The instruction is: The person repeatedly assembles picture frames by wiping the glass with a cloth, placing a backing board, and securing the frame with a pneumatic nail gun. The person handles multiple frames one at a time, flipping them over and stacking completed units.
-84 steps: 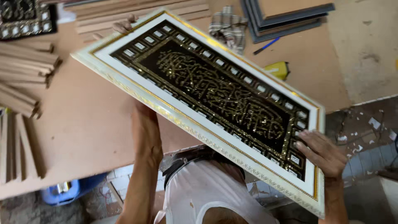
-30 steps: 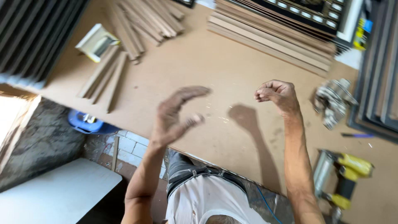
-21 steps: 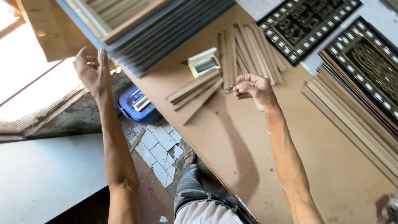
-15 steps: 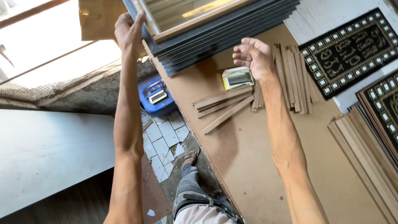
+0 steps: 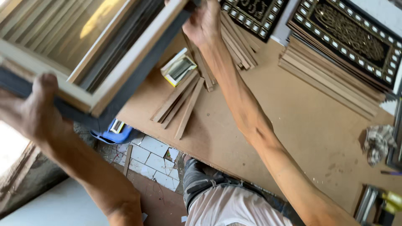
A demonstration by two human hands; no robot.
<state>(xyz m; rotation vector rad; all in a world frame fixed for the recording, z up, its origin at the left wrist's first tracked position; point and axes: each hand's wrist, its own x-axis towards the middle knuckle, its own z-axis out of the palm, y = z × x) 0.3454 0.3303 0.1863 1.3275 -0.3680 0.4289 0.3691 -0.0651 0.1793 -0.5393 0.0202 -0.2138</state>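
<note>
Both hands grip one glazed frame [image 5: 90, 50] above the workbench's [image 5: 301, 121] near-left corner, left hand [image 5: 35, 111] low, right hand [image 5: 203, 21] opposite.

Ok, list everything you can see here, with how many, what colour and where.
Frame: one, pale wood front with dark back, top left, held at both ends.
Wood strips: several, tan, on the table centre-left.
Small box: one, white and yellow, by the strips.
Decorated panels: two in view, black and gold, top right.
Boards: a stack, tan, under the right panel.
Table: one, brown, across the middle.
Crumpled rag: one, grey, right edge.
Tool: one, yellow and metal, bottom right; kind unclear.
Blue tub: one, on the floor below the table edge.
Floor tiles: pale, bottom centre.
Left hand: grips the frame's near end.
Right hand: grips the frame's far end.
</note>
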